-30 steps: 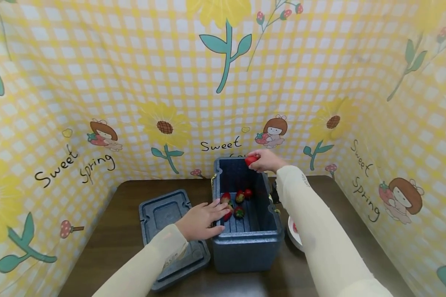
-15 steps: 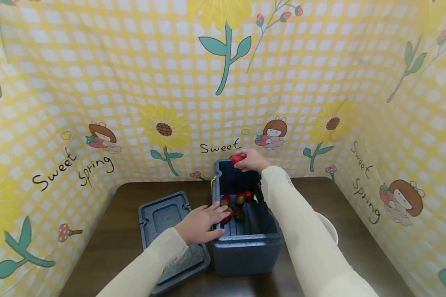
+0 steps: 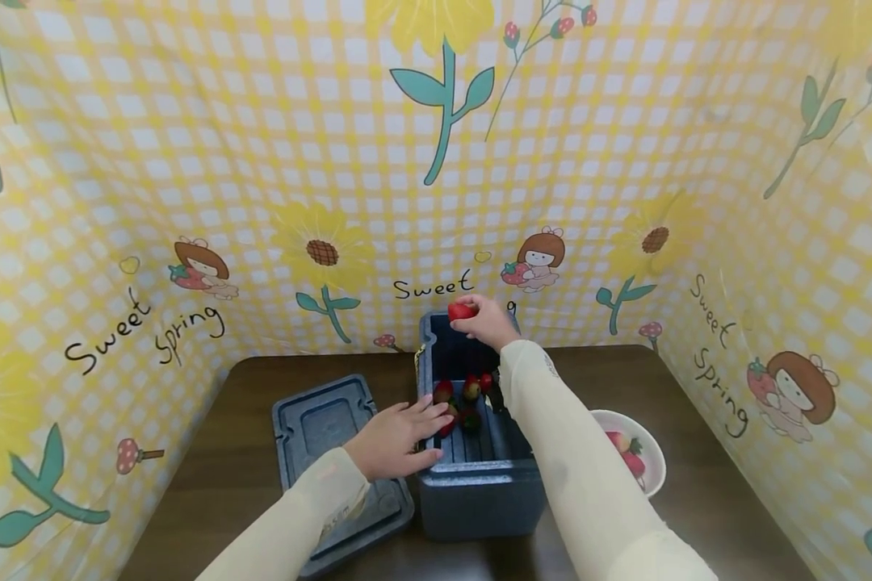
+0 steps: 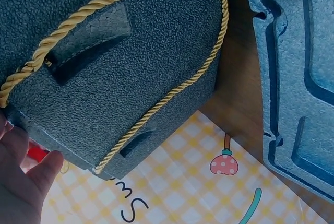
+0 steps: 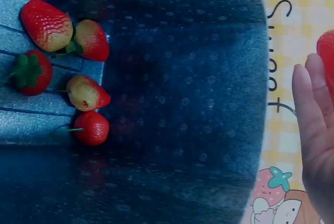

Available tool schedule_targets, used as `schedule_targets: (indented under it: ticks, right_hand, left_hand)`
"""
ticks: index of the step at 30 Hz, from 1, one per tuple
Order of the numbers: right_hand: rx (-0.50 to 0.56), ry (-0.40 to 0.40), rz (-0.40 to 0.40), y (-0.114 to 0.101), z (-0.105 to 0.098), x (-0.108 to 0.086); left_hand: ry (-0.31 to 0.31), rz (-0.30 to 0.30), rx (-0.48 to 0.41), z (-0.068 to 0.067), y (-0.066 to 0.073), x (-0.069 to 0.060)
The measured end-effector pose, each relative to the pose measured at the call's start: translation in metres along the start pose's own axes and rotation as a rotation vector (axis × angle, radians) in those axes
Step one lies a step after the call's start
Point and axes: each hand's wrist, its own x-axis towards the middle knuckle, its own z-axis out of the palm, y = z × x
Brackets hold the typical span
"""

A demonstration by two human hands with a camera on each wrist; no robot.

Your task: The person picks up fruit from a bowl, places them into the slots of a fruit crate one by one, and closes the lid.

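Observation:
A red strawberry (image 3: 462, 311) is pinched in my right hand (image 3: 491, 321), over the far end of a dark blue foam box (image 3: 480, 468). In the right wrist view the same hand (image 5: 318, 145) is at the right edge, beyond the box's far rim. Several red strawberries (image 3: 472, 389) lie on the ribbed floor of the box, some with green leaves; the right wrist view shows these strawberries (image 5: 47, 25) closer. My left hand (image 3: 396, 440) rests on the box's left rim, fingers spread and fairly straight. Part of a hand shows at the left edge of the left wrist view.
Left of the box lies its blue lid (image 3: 327, 420) on the brown table (image 3: 211, 452). A white bowl (image 3: 657, 452) with strawberries stands on the right, partly behind my sleeve. Gold rope (image 4: 156, 108) runs along the box's side. Patterned cloth (image 3: 378, 145) hangs behind.
My right hand has moved left with the strawberry, from the box's far right corner to over its far end. The white bowl shows more now. My left hand has stayed on the rim.

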Motion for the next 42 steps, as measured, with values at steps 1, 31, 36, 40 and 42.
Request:
schedule_targets:
  ticks: [1, 31, 36, 40, 42]
  right_hand:
    - [-0.006, 0.000, 0.005, 0.002, 0.001, 0.000]
    - [-0.155, -0.066, 0.201, 0.036, 0.023, -0.003]
    - [-0.166, -0.057, 0.207, 0.040, 0.025, -0.001]
    - [-0.171, -0.053, 0.201, 0.040, 0.025, 0.000]
    - [-0.171, -0.057, 0.197, 0.040, 0.026, 0.000]
  left_hand:
    - [-0.002, -0.003, -0.003, 0.001, 0.000, 0.000]
    - [0.012, 0.012, -0.027, 0.008, -0.002, -0.001]
    - [0.013, 0.006, -0.029, 0.008, -0.003, -0.001]
    - [0.023, 0.015, -0.025, 0.006, -0.004, 0.001]
    - [0.030, 0.021, -0.023, 0.005, -0.003, 0.001]
